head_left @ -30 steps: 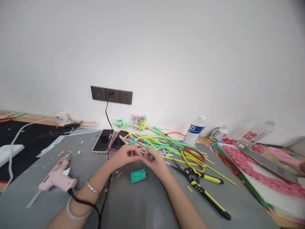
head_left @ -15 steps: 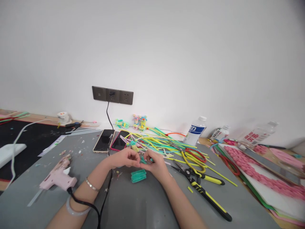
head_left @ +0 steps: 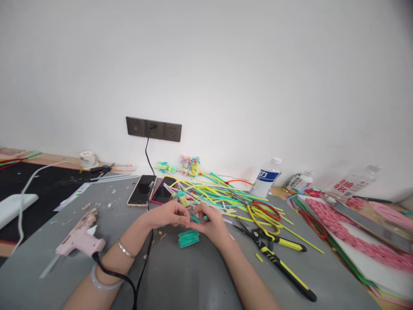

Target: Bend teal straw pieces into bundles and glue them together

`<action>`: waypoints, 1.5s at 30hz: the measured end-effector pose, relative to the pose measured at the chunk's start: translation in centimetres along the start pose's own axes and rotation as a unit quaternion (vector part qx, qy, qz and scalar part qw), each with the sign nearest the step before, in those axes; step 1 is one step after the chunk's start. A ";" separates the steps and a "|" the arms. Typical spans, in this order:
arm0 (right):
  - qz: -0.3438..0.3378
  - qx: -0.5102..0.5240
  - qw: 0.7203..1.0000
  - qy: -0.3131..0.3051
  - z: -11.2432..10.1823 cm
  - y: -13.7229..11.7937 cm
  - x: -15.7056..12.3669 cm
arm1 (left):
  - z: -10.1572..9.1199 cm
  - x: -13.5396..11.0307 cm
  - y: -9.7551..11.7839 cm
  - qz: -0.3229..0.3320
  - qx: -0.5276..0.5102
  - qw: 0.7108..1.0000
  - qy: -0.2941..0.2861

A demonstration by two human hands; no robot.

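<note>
My left hand (head_left: 167,215) and my right hand (head_left: 209,221) meet fingertip to fingertip over the grey mat (head_left: 180,275), both pinching a small teal piece (head_left: 195,218) between them. Just below my fingers lies a bundle of short teal sticks (head_left: 188,237). Behind my hands spreads a pile of yellow, green and pink pipe-cleaner strands (head_left: 219,196). My left wrist wears a thin bracelet and a pale bangle.
A pink glue gun (head_left: 80,241) with a black cord lies at left. Two phones (head_left: 151,189) lie near the wall sockets. Yellow-black pliers (head_left: 277,258) and red-handled scissors (head_left: 261,211) lie at right, beyond them water bottles (head_left: 266,177) and a pink braided board (head_left: 355,237).
My fingertips have drawn together around the teal piece and stay joined. The view has shifted slightly.
</note>
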State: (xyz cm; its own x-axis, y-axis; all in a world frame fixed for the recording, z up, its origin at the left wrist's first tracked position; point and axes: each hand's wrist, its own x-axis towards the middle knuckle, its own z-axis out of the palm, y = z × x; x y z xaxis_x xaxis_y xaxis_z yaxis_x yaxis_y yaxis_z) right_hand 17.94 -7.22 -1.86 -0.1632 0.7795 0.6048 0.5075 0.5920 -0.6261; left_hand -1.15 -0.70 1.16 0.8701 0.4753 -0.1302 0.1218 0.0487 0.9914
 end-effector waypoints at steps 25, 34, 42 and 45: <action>0.056 -0.016 0.971 -0.233 -1.7 -0.9 0.3 | -0.7 0.7 0.2 0.123 -0.219 0.900 0.355; 0.108 -0.005 0.973 -0.203 -2.4 -0.2 0.5 | -1.1 1.0 -0.2 0.084 -0.162 0.911 0.370; 0.053 -0.082 0.960 -0.261 -2.0 -1.6 -0.4 | -1.3 1.1 -0.8 0.134 -0.149 0.904 0.377; 0.069 -0.092 0.960 -0.255 -2.0 -1.6 -0.5 | -1.4 1.1 -0.8 0.140 -0.148 0.904 0.377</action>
State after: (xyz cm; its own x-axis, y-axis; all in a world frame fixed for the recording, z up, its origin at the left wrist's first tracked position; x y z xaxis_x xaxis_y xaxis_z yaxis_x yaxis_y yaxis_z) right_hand 18.91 -8.91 -0.18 -0.4535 0.8743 0.1732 0.6874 0.4668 -0.5563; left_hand -0.92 0.99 0.21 0.2609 0.9633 0.0634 -0.2833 0.0136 0.9589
